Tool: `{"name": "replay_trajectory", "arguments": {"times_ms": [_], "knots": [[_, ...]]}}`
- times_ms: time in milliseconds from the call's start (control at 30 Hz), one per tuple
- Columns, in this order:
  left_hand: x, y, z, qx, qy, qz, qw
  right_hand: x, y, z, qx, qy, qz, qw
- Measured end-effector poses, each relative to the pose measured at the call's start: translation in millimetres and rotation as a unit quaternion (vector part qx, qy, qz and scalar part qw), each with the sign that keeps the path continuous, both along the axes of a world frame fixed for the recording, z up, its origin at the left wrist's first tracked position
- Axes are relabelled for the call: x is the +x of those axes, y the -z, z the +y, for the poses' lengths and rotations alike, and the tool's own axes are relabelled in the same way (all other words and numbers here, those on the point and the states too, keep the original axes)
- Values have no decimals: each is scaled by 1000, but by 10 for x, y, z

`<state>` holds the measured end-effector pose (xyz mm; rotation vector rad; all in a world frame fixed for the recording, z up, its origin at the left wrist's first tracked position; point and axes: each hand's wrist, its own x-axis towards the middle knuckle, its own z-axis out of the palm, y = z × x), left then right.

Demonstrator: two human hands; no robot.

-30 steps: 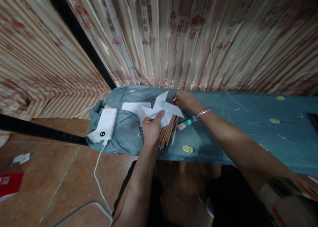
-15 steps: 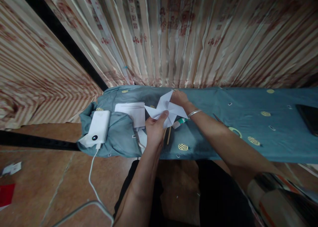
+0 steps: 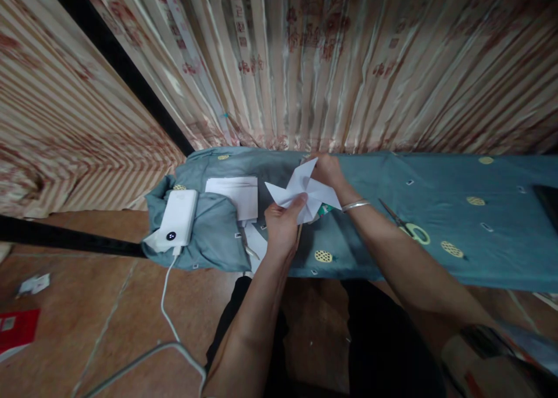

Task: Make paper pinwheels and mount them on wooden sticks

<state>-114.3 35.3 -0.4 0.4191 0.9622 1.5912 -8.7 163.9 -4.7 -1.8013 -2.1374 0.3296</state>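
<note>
My left hand [image 3: 282, 226] pinches a white paper pinwheel [image 3: 300, 190], its thumb pressed on the centre where the folded points meet. Behind the upper right blades is my right hand [image 3: 326, 170], a silver bangle on its wrist. Its fingers curl in out of sight, so what they grip cannot be made out. Under the pinwheel a green-and-white item [image 3: 324, 210] shows in part. A thin wooden stick [image 3: 299, 236] peeks out beside my left wrist, mostly covered.
Blue-green cloth [image 3: 349, 250] covers the narrow table. Left of my hands lie a stack of white paper [image 3: 238, 194], a paper scrap [image 3: 256, 242] and a white power bank [image 3: 178, 218] with a cable. Scissors [image 3: 416, 232] rest beyond my right forearm; a dark device [image 3: 548, 203] lies far right.
Both hands and the pinwheel have shifted right over the table, covering more of the sticks and the green-and-white item. The scissors show more fully. The whole view has moved slightly.
</note>
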Motion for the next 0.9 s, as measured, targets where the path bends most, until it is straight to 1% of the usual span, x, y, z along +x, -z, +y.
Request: {"name": "replay_trajectory", "arguments": {"times_ms": [67,100,133,167,200,233,300,333,433,633,767,900], "knots": [[20,4,-6,-5,6,0,1000,114,40,-131,15,24,49,998],[31,8,-8,-6,10,2,1000,177,76,-223,22,39,90,995],[44,13,-10,-6,15,4,1000,242,120,-328,25,68,228,971],[59,18,-13,-4,19,6,1000,304,169,-442,11,89,364,927],[78,23,-16,-1,23,8,1000,361,218,-557,-12,105,473,875],[100,27,-20,3,29,11,1000,413,265,-668,-20,112,501,858],[152,32,-34,7,44,19,999,504,342,-855,-27,125,533,836],[181,33,-42,10,50,23,998,544,371,-928,-31,130,541,830],[274,38,-64,22,59,37,997,659,423,-1073,-51,144,568,809],[433,80,-27,21,61,71,995,860,430,-1244,-113,149,607,772],[485,95,22,35,55,89,994,961,408,-1316,-131,147,628,753],[546,124,45,39,62,104,992,1052,397,-1348,-141,144,640,741]]}}
